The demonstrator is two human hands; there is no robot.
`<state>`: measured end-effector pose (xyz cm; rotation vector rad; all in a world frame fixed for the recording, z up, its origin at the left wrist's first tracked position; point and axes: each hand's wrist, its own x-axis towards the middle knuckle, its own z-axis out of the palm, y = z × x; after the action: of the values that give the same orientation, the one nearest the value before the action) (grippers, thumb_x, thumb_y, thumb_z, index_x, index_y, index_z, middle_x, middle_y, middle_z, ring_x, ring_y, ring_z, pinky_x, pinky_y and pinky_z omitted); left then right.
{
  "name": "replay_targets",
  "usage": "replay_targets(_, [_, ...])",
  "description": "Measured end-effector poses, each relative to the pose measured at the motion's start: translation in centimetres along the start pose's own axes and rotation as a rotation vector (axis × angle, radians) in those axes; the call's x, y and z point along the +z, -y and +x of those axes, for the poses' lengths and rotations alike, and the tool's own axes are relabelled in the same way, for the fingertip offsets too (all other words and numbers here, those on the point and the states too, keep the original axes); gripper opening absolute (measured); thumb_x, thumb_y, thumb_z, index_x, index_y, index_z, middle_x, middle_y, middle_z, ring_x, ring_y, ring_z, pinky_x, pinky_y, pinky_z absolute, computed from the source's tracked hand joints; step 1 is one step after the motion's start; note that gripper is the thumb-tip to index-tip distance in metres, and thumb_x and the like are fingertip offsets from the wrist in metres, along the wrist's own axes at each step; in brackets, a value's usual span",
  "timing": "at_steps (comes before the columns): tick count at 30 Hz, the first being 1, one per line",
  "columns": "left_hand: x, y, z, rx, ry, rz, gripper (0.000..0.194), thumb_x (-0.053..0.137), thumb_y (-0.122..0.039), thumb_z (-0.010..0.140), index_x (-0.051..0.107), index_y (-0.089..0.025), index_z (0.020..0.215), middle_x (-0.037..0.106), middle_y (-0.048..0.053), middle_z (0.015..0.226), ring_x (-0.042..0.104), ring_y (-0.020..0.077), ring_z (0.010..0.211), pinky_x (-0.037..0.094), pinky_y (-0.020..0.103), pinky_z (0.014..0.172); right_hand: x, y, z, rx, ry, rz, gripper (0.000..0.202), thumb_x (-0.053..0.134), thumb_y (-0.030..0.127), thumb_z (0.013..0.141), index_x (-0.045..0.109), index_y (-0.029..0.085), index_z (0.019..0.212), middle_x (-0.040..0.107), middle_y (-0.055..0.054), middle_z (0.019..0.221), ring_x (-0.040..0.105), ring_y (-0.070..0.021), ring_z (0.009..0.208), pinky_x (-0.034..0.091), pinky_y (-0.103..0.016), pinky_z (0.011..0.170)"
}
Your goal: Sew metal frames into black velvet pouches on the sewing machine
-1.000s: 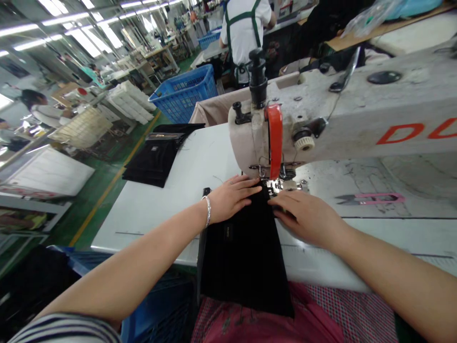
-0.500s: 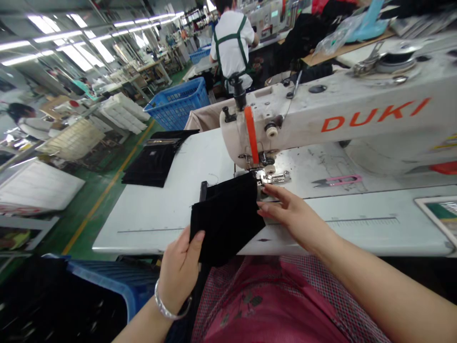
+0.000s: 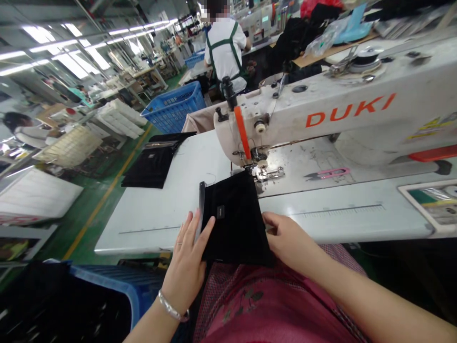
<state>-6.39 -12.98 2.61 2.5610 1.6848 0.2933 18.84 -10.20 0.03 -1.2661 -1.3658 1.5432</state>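
A black fabric panel (image 3: pixel 235 224) lies flat at the front of the sewing machine (image 3: pixel 285 119), with a small dark label (image 3: pixel 220 212) facing up and a zipper strip (image 3: pixel 202 205) along its left side. Its far corner reaches the presser foot (image 3: pixel 262 174). My left hand (image 3: pixel 191 252) rests on the panel's left edge, fingers stretched out. At the right edge, my right hand (image 3: pixel 287 238) has its fingers curled and pinched on the fabric; the fingertips are partly hidden.
Pink thread snips (image 3: pixel 328 174) lie on the machine bed. Black pieces (image 3: pixel 153 162) with zippers hang over the table's left end. A blue crate (image 3: pixel 174 107) stands behind, and a blue bin (image 3: pixel 107 281) with dark fabric sits lower left. A co-worker (image 3: pixel 224 47) is beyond the machine.
The panel has been unfolded and flattened, so its label now shows. My left hand has gone from gripping to lying flat. My right hand has moved from the presser foot down the right edge.
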Motion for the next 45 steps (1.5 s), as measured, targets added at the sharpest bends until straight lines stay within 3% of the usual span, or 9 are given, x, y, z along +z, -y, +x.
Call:
replay_targets(5, [0.3,1.7,-1.6,-0.047,0.09,0.085,0.077,0.028,0.006,0.081,0.022,-0.027,0.15,0.016,0.003,0.158,0.015,0.0252,0.146,0.028,0.054,0.117,1.8,-2.7,-2.9,0.118,-0.009,0.114,0.008,0.055,0.022,0.078,0.047,0.021,0.078,0.05,0.005,0.063,0.043,-0.011,0.056,0.034,-0.023,0.053])
replay_targets(8, [0.0,0.4,-1.3,-0.009,0.042,0.201,0.07,0.038,0.0,0.084,0.028,-0.025,0.149,0.018,0.006,0.158,0.012,0.0325,0.146,0.025,0.062,0.115,2.6,-3.5,-3.8,0.117,-0.01,0.23,0.008,0.058,0.023,0.078,0.054,0.019,0.084,0.057,0.002,0.07,0.053,-0.0138,0.066,0.044,-0.027,0.064])
replay_targets(12, [0.6,-3.4,-0.1,0.323,-0.047,0.151,0.054,0.05,-0.011,0.089,0.043,-0.02,0.141,0.035,0.01,0.151,0.03,0.0322,0.14,0.033,0.054,0.112,2.7,-4.2,-4.5,0.134,0.067,0.262,0.013,0.061,0.03,0.079,0.06,0.018,0.082,0.064,-0.002,0.083,0.06,-0.0187,0.083,0.047,-0.031,0.078])
replay_targets(16, [2.2,-5.7,0.9,0.607,-0.105,-0.008,0.032,0.052,-0.015,0.092,0.059,-0.015,0.123,0.066,0.008,0.112,0.058,0.0216,0.104,0.051,0.037,0.088,2.6,-5.1,-5.2,0.198,0.072,0.177,0.018,0.062,0.035,0.08,0.062,0.018,0.076,0.062,-0.001,0.075,0.058,-0.0182,0.076,0.046,-0.03,0.07])
replay_targets(19, [2.9,-5.6,1.2,0.575,-0.099,-0.12,0.023,0.054,-0.015,0.093,0.063,-0.012,0.113,0.067,0.005,0.094,0.057,0.0178,0.086,0.051,0.035,0.079,2.5,-5.4,-5.6,0.243,0.078,0.152,0.021,0.062,0.036,0.081,0.063,0.017,0.073,0.059,0.0,0.069,0.052,-0.0144,0.066,0.04,-0.026,0.06])
replay_targets(25, [3.3,-5.0,0.8,0.483,-0.073,-0.262,0.023,0.052,-0.016,0.094,0.063,-0.017,0.114,0.067,0.004,0.093,0.054,0.0161,0.088,0.049,0.032,0.082,2.2,-5.1,-5.7,0.261,0.122,0.173,0.027,0.063,0.041,0.081,0.065,0.016,0.071,0.053,0.002,0.065,0.042,-0.0114,0.061,0.033,-0.025,0.056])
replay_targets(38, [4.7,-5.8,0.5,0.548,-0.161,-0.171,0.018,0.051,-0.015,0.091,0.062,-0.012,0.106,0.065,0.007,0.094,0.055,0.0196,0.09,0.046,0.039,0.084,1.8,-4.6,-5.8,0.409,0.265,0.262,0.035,0.063,0.047,0.08,0.057,0.017,0.065,0.038,0.007,0.049,0.032,-0.0077,0.042,0.022,-0.024,0.041])
replay_targets(41, [4.4,-5.7,0.8,0.57,-0.157,-0.243,0.019,0.052,-0.012,0.091,0.061,-0.01,0.108,0.066,0.007,0.091,0.056,0.0175,0.086,0.049,0.035,0.08,1.1,-4.7,-6.2,0.165,0.215,-0.069,0.017,0.061,0.03,0.084,0.06,0.018,0.071,0.055,0.002,0.062,0.049,-0.0116,0.055,0.039,-0.025,0.051])
replay_targets(45, [4.1,-6.0,1.0,0.536,-0.123,-0.307,0.019,0.05,-0.01,0.092,0.062,-0.012,0.107,0.066,0.006,0.091,0.056,0.0165,0.084,0.05,0.033,0.078,-0.3,-4.4,-6.0,-0.509,-0.075,-0.661,0.016,0.048,0.014,0.091,0.064,0.018,0.094,0.064,-0.007,0.101,0.058,-0.0188,0.091,0.05,-0.035,0.081])
